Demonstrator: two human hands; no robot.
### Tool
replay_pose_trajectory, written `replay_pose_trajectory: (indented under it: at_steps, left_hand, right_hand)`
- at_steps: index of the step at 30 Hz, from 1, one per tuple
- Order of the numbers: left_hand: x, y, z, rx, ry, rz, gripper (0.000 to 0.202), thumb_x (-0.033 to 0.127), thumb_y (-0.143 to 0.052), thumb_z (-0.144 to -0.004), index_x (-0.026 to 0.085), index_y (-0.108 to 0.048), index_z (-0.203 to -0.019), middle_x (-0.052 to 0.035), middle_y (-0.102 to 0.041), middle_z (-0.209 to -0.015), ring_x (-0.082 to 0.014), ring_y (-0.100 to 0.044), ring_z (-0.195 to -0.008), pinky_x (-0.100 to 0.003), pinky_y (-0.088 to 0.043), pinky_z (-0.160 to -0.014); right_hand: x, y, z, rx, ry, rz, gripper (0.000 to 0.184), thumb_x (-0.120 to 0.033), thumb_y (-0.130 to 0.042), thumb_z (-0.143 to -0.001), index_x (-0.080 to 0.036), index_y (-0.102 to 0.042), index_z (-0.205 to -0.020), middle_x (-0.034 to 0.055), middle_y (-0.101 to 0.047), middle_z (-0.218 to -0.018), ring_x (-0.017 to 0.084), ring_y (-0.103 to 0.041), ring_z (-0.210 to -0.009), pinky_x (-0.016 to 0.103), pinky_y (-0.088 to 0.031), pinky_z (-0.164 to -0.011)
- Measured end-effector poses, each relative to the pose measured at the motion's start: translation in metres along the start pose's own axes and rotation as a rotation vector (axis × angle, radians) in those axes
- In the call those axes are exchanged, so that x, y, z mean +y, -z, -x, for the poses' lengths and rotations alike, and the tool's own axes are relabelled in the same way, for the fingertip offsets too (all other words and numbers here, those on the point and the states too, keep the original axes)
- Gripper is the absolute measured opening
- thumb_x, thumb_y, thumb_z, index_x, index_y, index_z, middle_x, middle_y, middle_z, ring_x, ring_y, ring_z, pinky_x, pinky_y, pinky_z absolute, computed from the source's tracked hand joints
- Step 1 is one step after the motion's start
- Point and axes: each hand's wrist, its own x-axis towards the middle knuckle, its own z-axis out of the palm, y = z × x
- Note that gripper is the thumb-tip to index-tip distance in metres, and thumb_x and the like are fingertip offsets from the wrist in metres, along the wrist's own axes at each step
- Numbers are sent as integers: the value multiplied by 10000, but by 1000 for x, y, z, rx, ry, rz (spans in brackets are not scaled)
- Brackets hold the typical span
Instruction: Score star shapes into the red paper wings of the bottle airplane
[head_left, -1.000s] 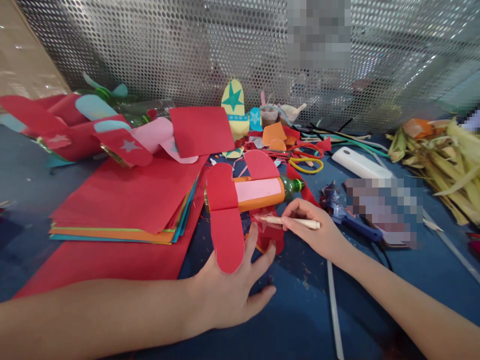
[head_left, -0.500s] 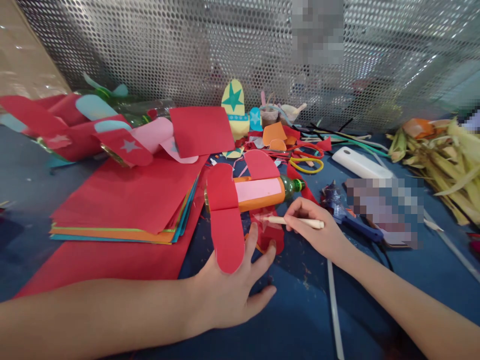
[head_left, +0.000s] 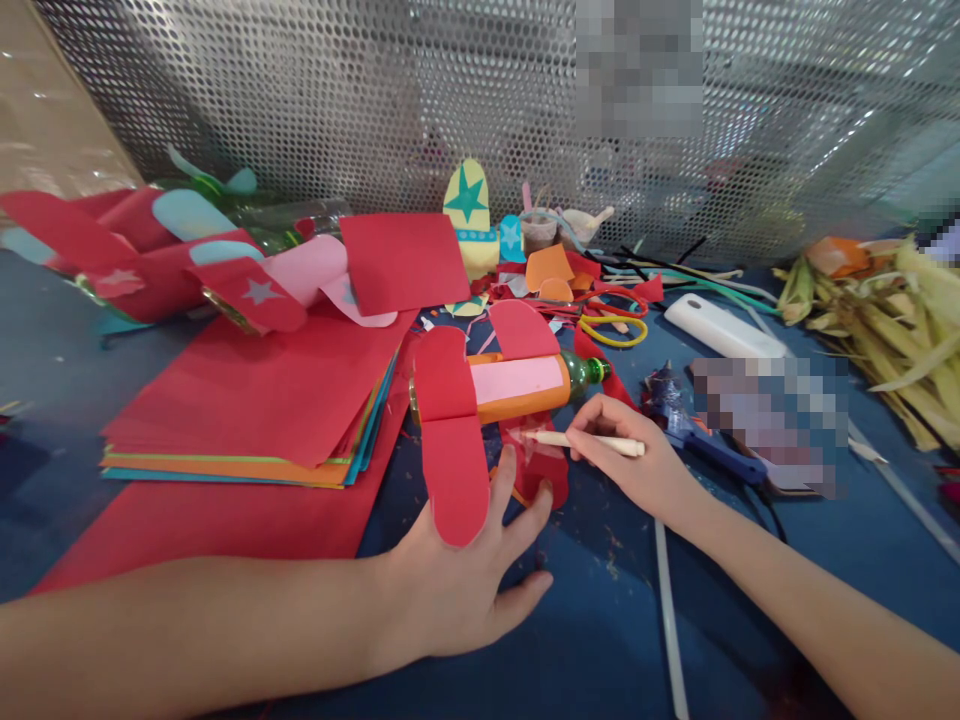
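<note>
A green plastic bottle (head_left: 581, 372) lies on its side, wrapped in orange paper with a pink strip (head_left: 517, 381) on top. Rounded red paper flaps (head_left: 456, 470) stick out from it on both sides. My left hand (head_left: 469, 590) is open with spread fingers, partly under the near flap, its fingertips touching a red paper piece (head_left: 541, 478) that bears a star shape. In a closed grip, my right hand (head_left: 637, 455) holds a pale slim marker (head_left: 606, 443), its tip at the star. The bottle's underside is hidden.
Stacked coloured paper (head_left: 240, 400) lies left, with red paper-covered bottles (head_left: 165, 260) behind. Yellow-handled scissors (head_left: 615, 330), paper scraps and cups (head_left: 538, 232) stand toward the perforated metal panel (head_left: 360, 110). At right are a blue glue gun (head_left: 705, 448), a white device (head_left: 724, 325) and dried husks (head_left: 892, 340).
The marker and my right hand have shifted very slightly left. My left hand and the bottle stay in place.
</note>
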Motion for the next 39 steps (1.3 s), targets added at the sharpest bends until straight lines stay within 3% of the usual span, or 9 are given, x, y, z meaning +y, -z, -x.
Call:
replay_pose_trajectory:
  at_steps: [13,19,24,30,39]
  left_hand:
    - [0,0,0,-32,13,11,558,533,-383,-919,235,-446,-1386,-187,-454,-1364,-381,-503,-1133,-509,-466,-866]
    - [-1,-1,1,-18,25,28,539,536,-375,-919,247,-482,-1361,-184,-418,-1393,-387,-521,-1106,-511,-476,-843]
    - [-1,-2,1,12,13,19,523,514,-395,-915,241,-496,-1349,-196,-456,-1354,-377,-536,-1085,-493,-499,-807]
    - [0,-3,1,35,26,15,537,534,-384,-911,246,-490,-1352,-211,-463,-1339,-389,-547,-1073,-520,-490,-807]
    - [0,-5,1,25,36,24,537,537,-371,-917,254,-482,-1360,-194,-441,-1365,-387,-531,-1094,-517,-481,-825]
  right_hand:
    - [0,0,0,54,6,-92,164,-323,-531,-865,-206,-516,-752,-28,-569,-578,114,-508,-535,238,-399,-528]
    - [-2,3,1,114,72,-118,130,-250,-497,-839,-206,-536,-724,-48,-498,-497,107,-444,-482,241,-343,-490]
    - [2,3,2,176,88,-42,251,-301,-529,-850,-212,-439,-633,-73,-359,-502,89,-317,-463,240,-245,-452]
    - [3,3,3,68,100,-10,134,-238,-549,-824,-211,-459,-729,-62,-432,-576,87,-368,-482,229,-260,-447]
    - [6,3,4,20,106,44,207,-260,-566,-841,-214,-430,-692,-72,-408,-556,80,-350,-464,230,-241,-436]
